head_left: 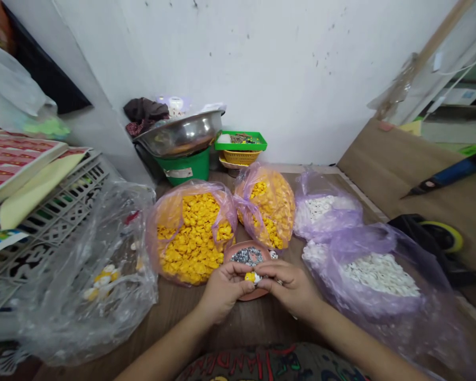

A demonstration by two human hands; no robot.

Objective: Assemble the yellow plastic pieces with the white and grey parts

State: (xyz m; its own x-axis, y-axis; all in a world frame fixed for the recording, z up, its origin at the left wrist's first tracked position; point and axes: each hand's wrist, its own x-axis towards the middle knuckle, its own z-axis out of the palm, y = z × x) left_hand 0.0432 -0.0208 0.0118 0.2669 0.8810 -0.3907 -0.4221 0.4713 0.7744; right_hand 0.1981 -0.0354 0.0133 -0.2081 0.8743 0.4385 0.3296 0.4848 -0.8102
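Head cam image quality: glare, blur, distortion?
Head view: soft light; glints on the steel basin and clear plastic bag; edges stretched, blue tool at right included; held yellow-and-white piece too soft for fine detail.

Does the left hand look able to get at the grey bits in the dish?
Probably yes: the grey bits lie uncovered in the dish just beyond the left hand, though it is pinching a yellow-and-white piece.

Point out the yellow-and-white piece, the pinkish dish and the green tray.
Yellow-and-white piece [253,277]: head view, its visible middle.
Pinkish dish [254,295]: head view, bare near side.
Green tray [241,146]: head view, front wall.
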